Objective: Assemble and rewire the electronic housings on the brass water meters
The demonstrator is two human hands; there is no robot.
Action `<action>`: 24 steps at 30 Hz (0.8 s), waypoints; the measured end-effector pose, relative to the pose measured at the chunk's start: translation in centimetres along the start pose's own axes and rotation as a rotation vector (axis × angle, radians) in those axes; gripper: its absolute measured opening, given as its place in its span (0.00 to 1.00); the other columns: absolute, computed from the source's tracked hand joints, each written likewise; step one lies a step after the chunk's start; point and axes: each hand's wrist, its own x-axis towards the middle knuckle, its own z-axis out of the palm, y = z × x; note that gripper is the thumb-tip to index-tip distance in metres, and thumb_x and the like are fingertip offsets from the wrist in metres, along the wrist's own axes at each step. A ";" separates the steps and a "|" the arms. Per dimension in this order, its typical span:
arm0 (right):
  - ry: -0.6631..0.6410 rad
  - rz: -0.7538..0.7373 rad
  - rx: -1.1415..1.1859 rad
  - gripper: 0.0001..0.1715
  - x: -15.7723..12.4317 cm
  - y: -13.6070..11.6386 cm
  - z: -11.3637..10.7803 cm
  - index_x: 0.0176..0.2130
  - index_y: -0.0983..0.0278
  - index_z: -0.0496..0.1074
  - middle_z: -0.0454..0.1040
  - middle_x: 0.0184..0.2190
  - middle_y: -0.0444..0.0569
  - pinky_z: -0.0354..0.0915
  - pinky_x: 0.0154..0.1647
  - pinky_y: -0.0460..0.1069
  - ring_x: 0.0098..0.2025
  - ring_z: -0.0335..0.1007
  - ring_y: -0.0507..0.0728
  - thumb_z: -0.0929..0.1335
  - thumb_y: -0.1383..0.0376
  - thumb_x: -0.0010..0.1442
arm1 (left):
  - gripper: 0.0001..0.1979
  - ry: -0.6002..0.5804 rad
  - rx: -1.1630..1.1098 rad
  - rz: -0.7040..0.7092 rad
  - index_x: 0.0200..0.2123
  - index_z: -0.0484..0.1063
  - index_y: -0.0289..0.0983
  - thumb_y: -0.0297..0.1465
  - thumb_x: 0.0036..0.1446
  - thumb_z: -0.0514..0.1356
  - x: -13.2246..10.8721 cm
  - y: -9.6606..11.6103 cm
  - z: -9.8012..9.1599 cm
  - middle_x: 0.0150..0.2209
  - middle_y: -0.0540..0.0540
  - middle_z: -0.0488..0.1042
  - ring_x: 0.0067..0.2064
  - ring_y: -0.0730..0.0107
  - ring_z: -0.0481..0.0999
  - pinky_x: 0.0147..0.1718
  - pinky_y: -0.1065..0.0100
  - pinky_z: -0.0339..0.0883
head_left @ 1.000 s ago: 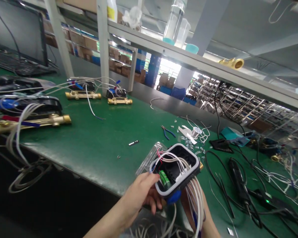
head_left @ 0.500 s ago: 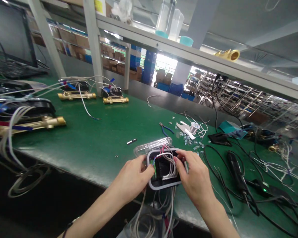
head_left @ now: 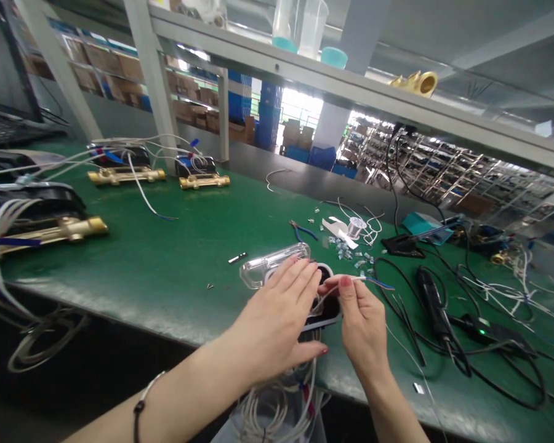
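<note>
A dark, grey-rimmed housing (head_left: 327, 322) is at the bench's near edge, mostly covered by my hands. My left hand (head_left: 277, 317) lies over it with long, straight fingers and the thumb apart below. Between thumb and fingers, my right hand (head_left: 362, 323) pinches a thin white cable at the housing's right side. The cable's blue and brownish wire ends (head_left: 381, 284) stick out to the right. Behind my left fingers rests a clear plastic cover (head_left: 253, 271). Coiled grey cables (head_left: 268, 409) hang under the housing. Its inside is largely hidden.
Blue-handled cutters (head_left: 305, 232), a wire spool (head_left: 356, 227) and small clear pieces (head_left: 344, 247) lie beyond my hands. To the right are a black corded tool (head_left: 431, 301) and tangled cords. Brass-bodied units (head_left: 74, 229) with cables stand left. A shelf beam (head_left: 258, 61) crosses above.
My left hand has moved from the housing's left rim to lie across its top. My right hand has drawn a cable end out to the right. The view has shifted slightly.
</note>
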 end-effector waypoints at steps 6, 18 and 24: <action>-0.025 0.178 0.468 0.24 -0.8 0.7 0.9 0.28 0.63 0.65 0.64 0.21 0.40 0.58 0.29 0.45 0.24 0.58 0.50 0.60 0.50 0.67 | 0.51 -0.205 -0.002 0.007 0.61 0.56 0.23 0.46 0.37 0.68 3.3 -0.5 0.7 0.65 0.27 0.53 0.68 0.44 0.47 0.66 0.51 0.36; 0.091 0.275 0.735 0.22 -1.8 1.2 0.6 0.24 0.64 0.65 0.54 0.16 0.37 0.51 0.21 0.43 0.19 0.47 0.47 0.68 0.53 0.62 | 0.42 -0.199 0.140 0.036 0.62 0.54 0.29 0.43 0.46 0.60 3.1 -0.2 0.9 0.62 0.37 0.59 0.65 0.53 0.54 0.67 0.55 0.38; 0.071 0.316 0.835 0.19 -1.1 1.3 -0.1 0.24 0.63 0.67 0.49 0.13 0.35 0.46 0.17 0.42 0.16 0.42 0.46 0.71 0.55 0.58 | 0.42 -0.221 0.159 0.037 0.62 0.53 0.29 0.43 0.46 0.59 3.2 -0.2 0.7 0.63 0.37 0.59 0.66 0.55 0.54 0.67 0.57 0.36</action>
